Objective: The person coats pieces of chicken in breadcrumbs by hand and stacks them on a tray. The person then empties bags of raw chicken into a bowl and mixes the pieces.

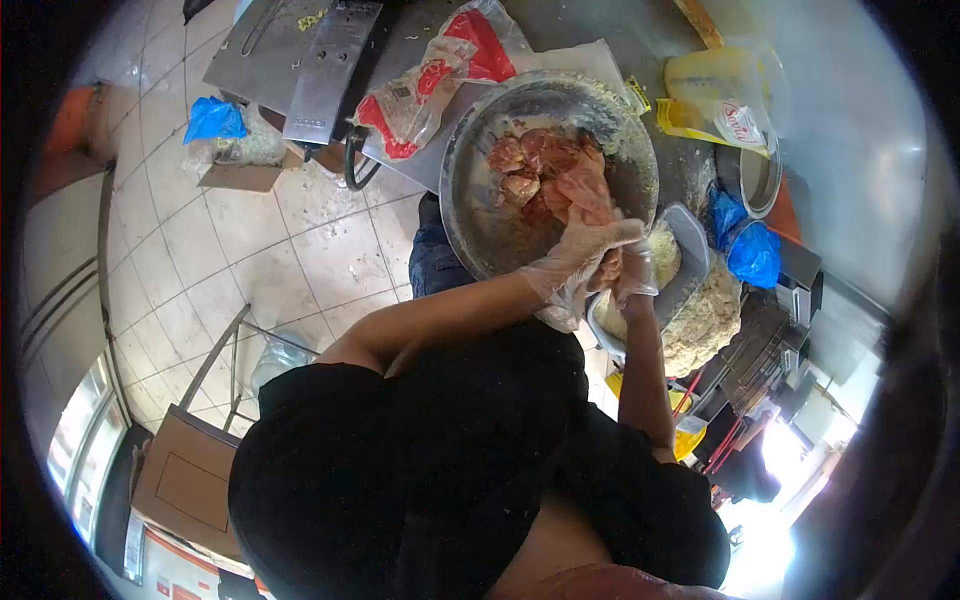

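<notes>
A large metal bowl (462,225) holds several pieces of raw, reddish marinated meat (522,165), and pale crumbs stick to its inner wall. My right hand (588,192) reaches over the bowl's rim in a clear plastic glove, pinkish and wet-looking, right beside the meat. How its fingers are bent, or whether they hold a piece, I cannot make out. My left hand (582,252), also in a clear glove, is closed around the right wrist at the loose plastic of the glove. Both hands are above the near right side of the bowl.
A grey tub of pale crumbs (664,255) stands right of the bowl, beside a heap of floury coating (705,325). Behind are a yellowish plastic jug (715,85), a metal pot (765,185) and blue plastic bags (752,252). A red-and-clear plastic bag (430,85) lies back left.
</notes>
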The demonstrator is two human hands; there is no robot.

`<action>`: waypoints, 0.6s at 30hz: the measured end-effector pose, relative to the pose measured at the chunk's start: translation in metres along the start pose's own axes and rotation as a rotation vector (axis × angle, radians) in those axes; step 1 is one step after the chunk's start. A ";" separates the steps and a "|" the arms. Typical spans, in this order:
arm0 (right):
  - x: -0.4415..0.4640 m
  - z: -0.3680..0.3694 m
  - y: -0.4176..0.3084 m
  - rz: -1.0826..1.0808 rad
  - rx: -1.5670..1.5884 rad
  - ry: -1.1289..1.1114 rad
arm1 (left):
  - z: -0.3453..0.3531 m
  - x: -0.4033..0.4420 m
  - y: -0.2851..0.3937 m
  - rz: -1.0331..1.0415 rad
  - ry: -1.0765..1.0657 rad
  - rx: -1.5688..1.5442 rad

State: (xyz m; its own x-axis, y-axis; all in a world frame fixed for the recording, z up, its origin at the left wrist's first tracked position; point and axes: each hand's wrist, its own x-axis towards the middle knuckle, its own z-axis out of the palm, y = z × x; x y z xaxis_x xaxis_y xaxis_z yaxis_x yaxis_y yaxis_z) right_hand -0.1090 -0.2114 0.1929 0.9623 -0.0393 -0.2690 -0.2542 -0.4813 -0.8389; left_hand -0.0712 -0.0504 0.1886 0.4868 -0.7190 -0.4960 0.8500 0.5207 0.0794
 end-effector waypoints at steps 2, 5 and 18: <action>-0.001 -0.015 0.001 -0.149 -0.700 -0.197 | -0.016 0.019 -0.021 0.169 0.065 0.058; 0.021 -0.020 0.028 0.081 -0.282 -0.142 | -0.036 0.007 -0.013 0.063 -0.152 0.058; 0.057 0.032 0.075 0.303 0.734 0.134 | -0.086 0.052 -0.032 0.238 -0.290 0.016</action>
State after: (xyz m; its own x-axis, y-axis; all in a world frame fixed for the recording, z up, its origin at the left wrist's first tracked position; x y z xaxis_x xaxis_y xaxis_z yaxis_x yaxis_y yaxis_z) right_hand -0.0762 -0.2215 0.0996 0.8328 -0.2034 -0.5148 -0.4598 0.2637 -0.8480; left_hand -0.0907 -0.0651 0.0857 0.7062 -0.6802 -0.1966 0.7079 0.6836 0.1779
